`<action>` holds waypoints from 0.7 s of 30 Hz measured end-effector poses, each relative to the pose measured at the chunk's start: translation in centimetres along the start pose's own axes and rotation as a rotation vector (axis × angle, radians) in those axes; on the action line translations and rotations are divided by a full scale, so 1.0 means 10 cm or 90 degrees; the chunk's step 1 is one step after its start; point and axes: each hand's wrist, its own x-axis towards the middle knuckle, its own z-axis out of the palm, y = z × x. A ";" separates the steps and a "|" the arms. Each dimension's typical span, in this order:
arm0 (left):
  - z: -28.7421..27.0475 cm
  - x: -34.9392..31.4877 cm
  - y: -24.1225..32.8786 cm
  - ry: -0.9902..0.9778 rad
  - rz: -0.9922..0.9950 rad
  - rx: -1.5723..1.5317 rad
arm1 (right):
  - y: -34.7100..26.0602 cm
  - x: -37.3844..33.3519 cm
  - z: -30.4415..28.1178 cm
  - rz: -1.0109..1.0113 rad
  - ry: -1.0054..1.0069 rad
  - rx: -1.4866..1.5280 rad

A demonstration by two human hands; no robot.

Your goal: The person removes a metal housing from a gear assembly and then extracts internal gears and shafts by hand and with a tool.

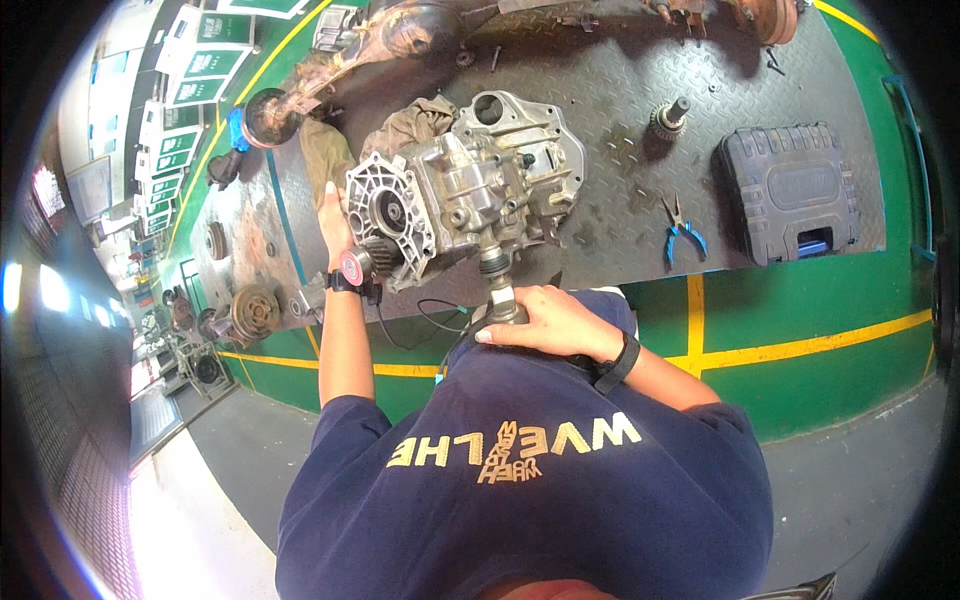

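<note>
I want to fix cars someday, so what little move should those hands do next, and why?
Perhaps turn the shaft slightly: the right hand is on its near end, and the left hand is at the left side of the gearbox housing.

Stretches the left arm (347, 350) forward, nearly straight, with the left hand (334, 228) farther ahead than the right hand (556, 320), fingers (331, 202) partly hidden. Bends the right arm (665, 382) inward, back of the hand upward, fingers curled, with the thumb (494, 335) pointing left.
</note>
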 end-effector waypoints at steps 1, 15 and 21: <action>0.01 -0.02 0.02 0.007 -0.015 -0.001 | -0.05 -0.01 -0.03 0.000 -0.007 -0.002; -0.13 0.04 -0.05 -0.048 0.002 -0.034 | 0.16 0.05 0.13 -0.058 0.031 0.043; -0.14 -0.05 0.06 -0.049 -0.027 -0.045 | 0.21 0.09 0.28 -0.052 0.043 0.093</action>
